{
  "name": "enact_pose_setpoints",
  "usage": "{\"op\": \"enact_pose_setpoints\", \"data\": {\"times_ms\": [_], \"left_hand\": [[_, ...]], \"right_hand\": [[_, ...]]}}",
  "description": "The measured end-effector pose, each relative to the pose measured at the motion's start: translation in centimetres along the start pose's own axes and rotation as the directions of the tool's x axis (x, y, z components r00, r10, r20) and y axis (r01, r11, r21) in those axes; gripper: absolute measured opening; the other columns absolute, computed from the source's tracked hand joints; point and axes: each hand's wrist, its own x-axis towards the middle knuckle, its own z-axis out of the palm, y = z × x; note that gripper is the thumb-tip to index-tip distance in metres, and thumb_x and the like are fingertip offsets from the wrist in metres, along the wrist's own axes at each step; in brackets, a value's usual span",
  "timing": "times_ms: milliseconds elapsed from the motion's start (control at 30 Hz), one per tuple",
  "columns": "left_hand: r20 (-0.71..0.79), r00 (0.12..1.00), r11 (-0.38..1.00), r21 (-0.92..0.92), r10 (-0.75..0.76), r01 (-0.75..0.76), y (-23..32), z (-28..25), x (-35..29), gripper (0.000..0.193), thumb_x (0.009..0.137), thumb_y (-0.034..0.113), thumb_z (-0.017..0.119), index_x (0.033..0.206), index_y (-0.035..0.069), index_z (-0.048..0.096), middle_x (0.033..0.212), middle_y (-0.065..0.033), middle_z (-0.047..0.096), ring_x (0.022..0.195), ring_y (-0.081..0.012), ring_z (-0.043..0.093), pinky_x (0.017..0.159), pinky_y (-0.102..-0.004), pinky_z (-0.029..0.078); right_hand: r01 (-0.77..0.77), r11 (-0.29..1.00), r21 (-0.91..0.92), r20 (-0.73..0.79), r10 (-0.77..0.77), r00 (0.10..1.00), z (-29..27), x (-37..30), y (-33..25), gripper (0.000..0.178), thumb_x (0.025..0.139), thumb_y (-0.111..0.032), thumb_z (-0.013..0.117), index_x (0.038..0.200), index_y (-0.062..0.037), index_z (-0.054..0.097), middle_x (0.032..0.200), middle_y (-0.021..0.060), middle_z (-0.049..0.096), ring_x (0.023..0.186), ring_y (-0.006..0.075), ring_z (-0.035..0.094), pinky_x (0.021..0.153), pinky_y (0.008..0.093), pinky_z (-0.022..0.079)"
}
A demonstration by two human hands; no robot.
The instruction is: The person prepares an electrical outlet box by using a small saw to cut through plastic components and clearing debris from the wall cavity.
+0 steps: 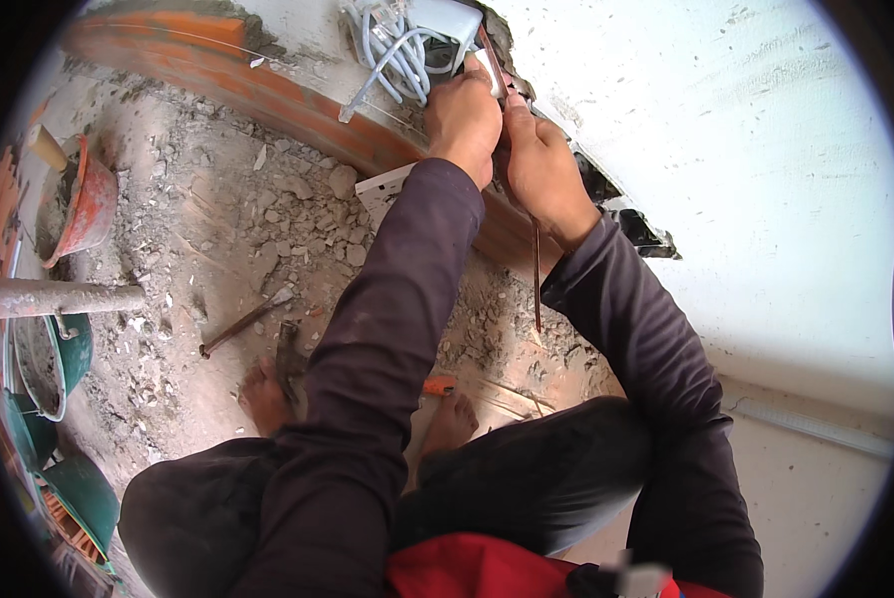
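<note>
My left hand [464, 120] is closed at the edge of a pale grey box [447, 18] set against the broken wall. Its fingertips press near a white edge, and what they pinch is partly hidden. A loose coil of light grey cable [392, 60] hangs from the box, left of that hand. My right hand [546, 174] is closed beside it, thumb up, around a thin brown rod [537, 279]. The rod's lower end shows below the wrist, and a reddish-brown strip runs above the fingers. Below my left wrist, a white plate [382, 189] leans by the brickwork.
A ragged, dark-edged opening [606, 189] cuts the white wall [766, 169]. Orange bricks [297, 110] line its base. Rubble [307, 199] and a rusty metal bar [247, 324] lie on the floor. Left stand a red bucket [93, 204], green buckets [76, 354] and a pipe [58, 299].
</note>
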Motion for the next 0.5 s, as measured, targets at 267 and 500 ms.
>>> {"op": "enact_pose_setpoints", "data": {"times_ms": [267, 500], "left_hand": [[0.037, 0.998, 0.998, -0.042, -0.051, 0.052, 0.5, -0.2, -0.7, 0.031, 0.099, 0.022, 0.042, 0.098, -0.003, 0.06, 0.091, -0.0101, 0.062, 0.082, -0.0173, 0.057, 0.078, -0.0311, 0.045], [0.043, 0.999, 1.0, 0.006, -0.013, 0.013, 0.7, -0.1, -0.6, 0.037, 0.098, 0.027, 0.042, 0.092, -0.003, 0.064, 0.09, -0.0125, 0.065, 0.081, -0.02, 0.059, 0.075, -0.0318, 0.046]], "right_hand": [[-0.019, 1.0, 0.0, -0.023, 0.019, 1.0, 0.5, -0.1, -0.9, 0.055, 0.1, -0.037, 0.032, 0.071, 0.0046, 0.053, 0.06, 0.0163, 0.052, 0.059, 0.0248, 0.05, 0.062, 0.0388, 0.041], [-0.08, 0.994, 0.071, 0.016, 0.079, 0.997, -0.2, -1.3, -0.7, 0.055, 0.1, -0.037, 0.032, 0.068, 0.0015, 0.051, 0.055, 0.0092, 0.047, 0.054, 0.02, 0.044, 0.058, 0.0365, 0.039]]}}
